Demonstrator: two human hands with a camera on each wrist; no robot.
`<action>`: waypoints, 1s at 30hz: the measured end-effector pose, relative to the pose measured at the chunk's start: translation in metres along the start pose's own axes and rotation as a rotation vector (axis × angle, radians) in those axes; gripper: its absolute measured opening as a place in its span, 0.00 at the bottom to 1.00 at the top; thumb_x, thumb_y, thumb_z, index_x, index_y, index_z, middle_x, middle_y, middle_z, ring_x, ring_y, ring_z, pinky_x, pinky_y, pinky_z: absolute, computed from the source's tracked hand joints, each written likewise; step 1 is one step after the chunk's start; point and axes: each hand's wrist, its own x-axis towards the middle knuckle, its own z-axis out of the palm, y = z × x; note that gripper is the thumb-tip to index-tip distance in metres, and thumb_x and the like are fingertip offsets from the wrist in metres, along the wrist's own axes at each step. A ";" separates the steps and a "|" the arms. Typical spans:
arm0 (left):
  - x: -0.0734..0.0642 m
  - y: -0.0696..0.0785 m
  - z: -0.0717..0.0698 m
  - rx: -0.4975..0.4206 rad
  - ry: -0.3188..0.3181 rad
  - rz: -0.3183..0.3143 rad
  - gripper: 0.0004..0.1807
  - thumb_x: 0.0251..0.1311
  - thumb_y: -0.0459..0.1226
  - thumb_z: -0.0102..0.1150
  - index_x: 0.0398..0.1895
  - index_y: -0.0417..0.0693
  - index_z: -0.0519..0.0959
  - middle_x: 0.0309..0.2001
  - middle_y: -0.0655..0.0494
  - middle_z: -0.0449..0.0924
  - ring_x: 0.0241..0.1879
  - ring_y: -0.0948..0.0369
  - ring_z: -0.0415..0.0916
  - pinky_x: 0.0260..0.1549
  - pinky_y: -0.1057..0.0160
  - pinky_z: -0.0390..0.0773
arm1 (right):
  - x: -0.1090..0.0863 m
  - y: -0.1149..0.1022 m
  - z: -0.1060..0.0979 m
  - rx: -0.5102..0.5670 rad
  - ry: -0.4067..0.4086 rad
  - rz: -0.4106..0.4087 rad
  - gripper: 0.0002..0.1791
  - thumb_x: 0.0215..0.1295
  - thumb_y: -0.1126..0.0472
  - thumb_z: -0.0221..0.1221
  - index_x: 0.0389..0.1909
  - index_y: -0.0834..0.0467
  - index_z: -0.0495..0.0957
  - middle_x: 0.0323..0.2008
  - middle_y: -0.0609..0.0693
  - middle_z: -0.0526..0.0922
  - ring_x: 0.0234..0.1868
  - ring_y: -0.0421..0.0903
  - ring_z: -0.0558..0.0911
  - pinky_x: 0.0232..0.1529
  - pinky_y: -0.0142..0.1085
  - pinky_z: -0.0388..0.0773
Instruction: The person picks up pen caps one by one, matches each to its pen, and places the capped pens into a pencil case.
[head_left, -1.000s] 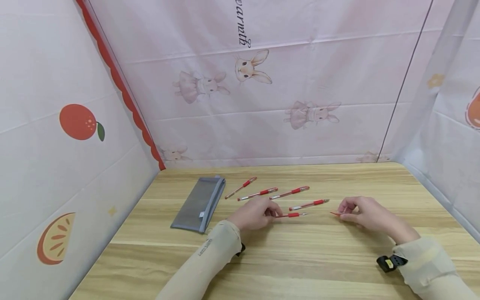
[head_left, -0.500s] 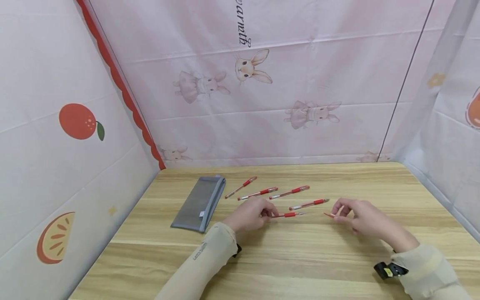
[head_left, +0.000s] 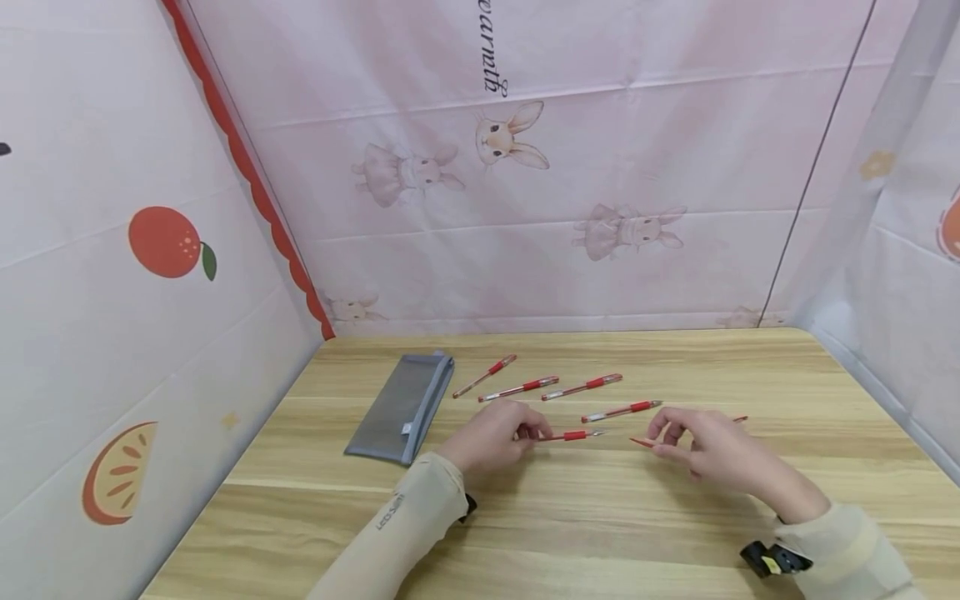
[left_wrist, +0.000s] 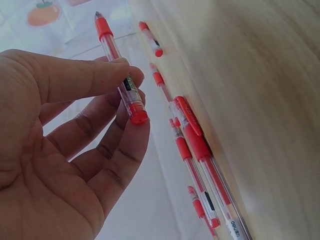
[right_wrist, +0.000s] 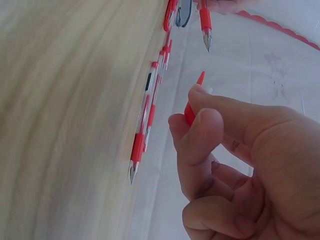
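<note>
A white and pink printed cloth backdrop [head_left: 525, 279] with rabbits, an orange and a fruit slice surrounds a wood-grain table [head_left: 570, 533]. Two arms in beige sleeves reach over the table from the near side; the left sleeve [head_left: 397, 533] carries dark lettering. On the table's left part lies a grey zip pouch [head_left: 393, 408], flat and slanted, with a small white tag by its zip edge.

The left hand [head_left: 498, 433], to the right of the pouch, pinches the rear part of an uncapped red gel pen [head_left: 574, 436] between thumb and fingers. This pen is held off the table, its metal tip pointing toward the right hand [head_left: 712, 446]. That hand grips a pen cap [right_wrist: 201, 77] between thumb and fingertips; the cap's red clip pokes out toward the pen tip, near it but apart. A black strap [head_left: 776, 560] sits at the right wrist.

Beyond the hands, four more red pens [head_left: 519, 389] lie spread across the table, the leftmost just beside the pouch. The one nearest the right hand shows a bare metal tip. Smallest is a red sliver [head_left: 740, 418] behind the right hand, too little visible to identify.
</note>
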 end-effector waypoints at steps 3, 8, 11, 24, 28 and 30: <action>-0.001 0.000 0.000 0.004 0.000 -0.001 0.17 0.71 0.25 0.62 0.49 0.56 0.92 0.44 0.69 0.90 0.41 0.72 0.79 0.45 0.72 0.81 | 0.001 -0.004 0.003 -0.002 0.007 -0.011 0.06 0.75 0.55 0.67 0.46 0.49 0.81 0.35 0.42 0.83 0.16 0.34 0.74 0.22 0.32 0.76; -0.002 0.003 -0.001 0.025 0.002 0.022 0.18 0.71 0.25 0.61 0.49 0.55 0.92 0.43 0.67 0.90 0.39 0.71 0.78 0.43 0.73 0.80 | 0.004 -0.010 0.007 -0.005 0.023 -0.050 0.05 0.75 0.55 0.67 0.45 0.48 0.82 0.33 0.39 0.83 0.16 0.33 0.74 0.22 0.32 0.76; -0.002 0.005 -0.001 0.031 -0.002 0.047 0.18 0.70 0.24 0.60 0.49 0.55 0.92 0.44 0.66 0.90 0.38 0.72 0.78 0.43 0.74 0.80 | 0.006 -0.013 0.008 -0.016 0.031 -0.072 0.04 0.74 0.56 0.68 0.44 0.48 0.82 0.33 0.38 0.82 0.16 0.32 0.73 0.21 0.31 0.76; -0.002 0.012 -0.002 0.056 -0.010 0.084 0.17 0.71 0.25 0.61 0.49 0.55 0.91 0.45 0.67 0.90 0.39 0.73 0.79 0.42 0.74 0.80 | 0.015 -0.023 0.013 -0.017 0.025 -0.095 0.04 0.73 0.57 0.69 0.42 0.48 0.83 0.33 0.37 0.82 0.16 0.31 0.73 0.21 0.30 0.75; -0.002 0.013 -0.002 0.047 -0.015 0.079 0.17 0.71 0.25 0.61 0.49 0.55 0.91 0.45 0.68 0.90 0.40 0.72 0.79 0.43 0.74 0.80 | 0.016 -0.024 0.014 -0.017 0.017 -0.093 0.04 0.73 0.56 0.69 0.42 0.48 0.83 0.33 0.37 0.82 0.16 0.31 0.74 0.21 0.31 0.76; -0.001 0.013 -0.002 0.046 -0.021 0.077 0.17 0.71 0.25 0.61 0.49 0.56 0.91 0.45 0.68 0.90 0.40 0.72 0.79 0.43 0.74 0.80 | 0.017 -0.025 0.014 -0.015 0.012 -0.091 0.04 0.73 0.56 0.69 0.42 0.48 0.83 0.33 0.38 0.82 0.17 0.32 0.74 0.22 0.31 0.76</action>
